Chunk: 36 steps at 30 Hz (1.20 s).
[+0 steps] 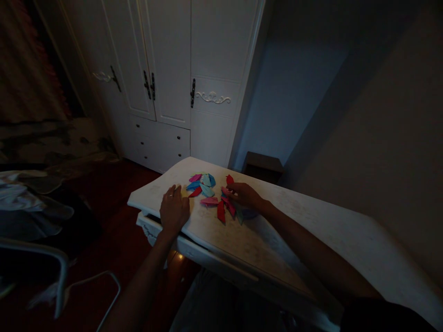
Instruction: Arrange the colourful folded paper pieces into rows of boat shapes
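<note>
Two loose groups of small, flat, pointed pieces in bright colours lie on the white table; they look like folded paper, but I cannot tell for sure. The left group holds blue pieces (194, 185), a magenta piece (195, 177) and pale green ones. In the right group are red pieces (221, 212) and a pink piece (209, 201). My right hand (244, 194) is over the right group, fingertips pinched on another pink piece (226, 191). Resting on the tabletop left of the pieces, my left hand (175, 210) has its fingers loosely extended beside a yellowish piece (183, 192).
The white table (297, 216) runs toward the right, with a drawer front (211, 263) slightly pulled out below its near edge. Behind stand a white wardrobe (169, 60) and a small brown cabinet (263, 162). A metal-framed chair (62, 272) is at left.
</note>
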{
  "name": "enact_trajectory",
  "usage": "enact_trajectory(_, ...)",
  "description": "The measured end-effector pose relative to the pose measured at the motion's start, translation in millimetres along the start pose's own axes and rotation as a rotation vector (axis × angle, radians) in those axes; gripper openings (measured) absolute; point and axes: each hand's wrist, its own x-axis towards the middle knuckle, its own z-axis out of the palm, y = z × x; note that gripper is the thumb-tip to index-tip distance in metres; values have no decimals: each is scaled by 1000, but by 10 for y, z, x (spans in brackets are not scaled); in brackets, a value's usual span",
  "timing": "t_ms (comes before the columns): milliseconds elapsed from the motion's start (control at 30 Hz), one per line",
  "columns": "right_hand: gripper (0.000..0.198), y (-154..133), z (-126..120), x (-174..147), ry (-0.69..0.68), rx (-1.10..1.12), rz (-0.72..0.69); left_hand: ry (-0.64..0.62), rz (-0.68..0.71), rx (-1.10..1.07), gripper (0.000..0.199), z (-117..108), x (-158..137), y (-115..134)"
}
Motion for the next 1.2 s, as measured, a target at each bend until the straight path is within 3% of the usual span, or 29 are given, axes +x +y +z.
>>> enact_trajectory(233, 18, 111, 25, -227, 8, -17, -109, 129, -118, -113, 41, -17, -24, 1)
enact_trajectory(433, 22, 283, -140, -715, 73, 96, -127, 166, -132, -108, 36, -33, -20, 20)
enact_trajectory(633, 26, 478, -368, -1350, 210, 178, -14, 74, -136, -20, 52, -57, 7, 43)
enact_trajectory(833, 27, 754, -376, -1883, 282, 156, 136, -43, -188, 0, 51, -90, 15, 40)
enact_trajectory(1000, 23, 882, -316, -2110, 272, 178, 97, -63, -200, 46, 51, -103, 24, 53)
enact_trajectory(1200, 24, 875, -282, -2125, 266, 152, -18, -83, -228, 80, 55, -102, 38, 94)
